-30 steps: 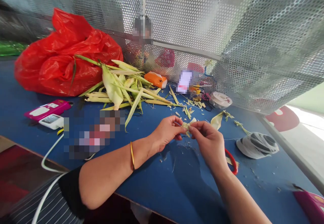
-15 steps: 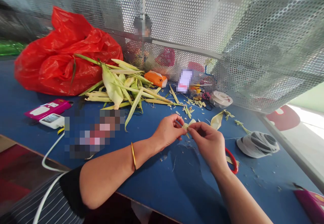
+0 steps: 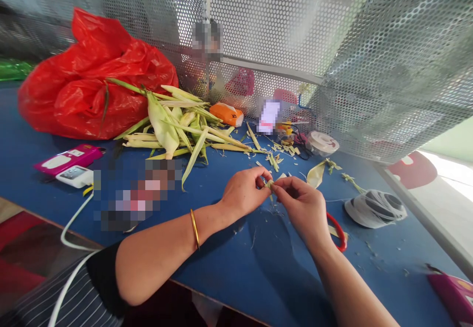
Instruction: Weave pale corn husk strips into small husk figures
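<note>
My left hand (image 3: 244, 191) and my right hand (image 3: 303, 206) meet just above the blue table (image 3: 229, 263), fingertips pinched together on a small folded piece of pale green leaf (image 3: 270, 184). Most of the piece is hidden between the fingers. A gold bangle sits on my left wrist. Behind the hands lies a pile of long green and yellow leaf strips (image 3: 177, 125), with short cut scraps (image 3: 275, 159) scattered toward the hands.
A red plastic bag (image 3: 88, 90) bulges at the back left. Two phones (image 3: 68, 164) and a white cable lie at left. An orange object (image 3: 227, 114), a white tape roll (image 3: 322, 144), a thread spool (image 3: 375, 208) and red-handled scissors (image 3: 338, 231) lie near a perforated metal screen (image 3: 332, 46).
Both hands have drawn slightly closer together and the leaf piece is more covered by the fingers; its loose end no longer sticks out as far.
</note>
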The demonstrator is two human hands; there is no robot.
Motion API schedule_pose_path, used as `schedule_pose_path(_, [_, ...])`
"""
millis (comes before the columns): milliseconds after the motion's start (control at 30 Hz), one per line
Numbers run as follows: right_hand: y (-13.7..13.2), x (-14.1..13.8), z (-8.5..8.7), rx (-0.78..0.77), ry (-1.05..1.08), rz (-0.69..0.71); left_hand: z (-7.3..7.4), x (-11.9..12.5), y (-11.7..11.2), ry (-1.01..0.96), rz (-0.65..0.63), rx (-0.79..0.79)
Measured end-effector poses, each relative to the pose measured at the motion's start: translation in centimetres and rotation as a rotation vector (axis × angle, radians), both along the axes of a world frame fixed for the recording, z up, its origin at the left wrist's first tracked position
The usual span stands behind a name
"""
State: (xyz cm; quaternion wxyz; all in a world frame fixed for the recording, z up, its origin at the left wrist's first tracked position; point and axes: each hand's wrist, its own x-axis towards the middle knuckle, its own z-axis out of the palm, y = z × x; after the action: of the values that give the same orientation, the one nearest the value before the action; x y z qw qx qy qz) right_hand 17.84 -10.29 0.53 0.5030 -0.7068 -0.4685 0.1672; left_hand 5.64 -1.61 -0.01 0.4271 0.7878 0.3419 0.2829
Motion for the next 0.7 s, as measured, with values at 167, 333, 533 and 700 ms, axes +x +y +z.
schedule_pose_path(167, [-0.07,0.04,-0.09,-0.01,-0.027,-0.016,0.21,-0.11,-0.13,0.047,0.002,0.054])
schedule_pose_path(333, [-0.12,-0.01,-0.09,-0.036,-0.06,-0.053,0.23,-0.12,-0.45,0.076,-0.003,0.093])
schedule_pose_path(533, [-0.09,0.1,0.02,-0.001,0.024,-0.007,0.37,-0.31,-0.26,0.044,-0.043,0.117])
schedule_pose_path(700, [0.01,0.36,-0.34,0.022,0.078,-0.018,0.32,-0.22,-0.06,-0.003,-0.091,0.009])
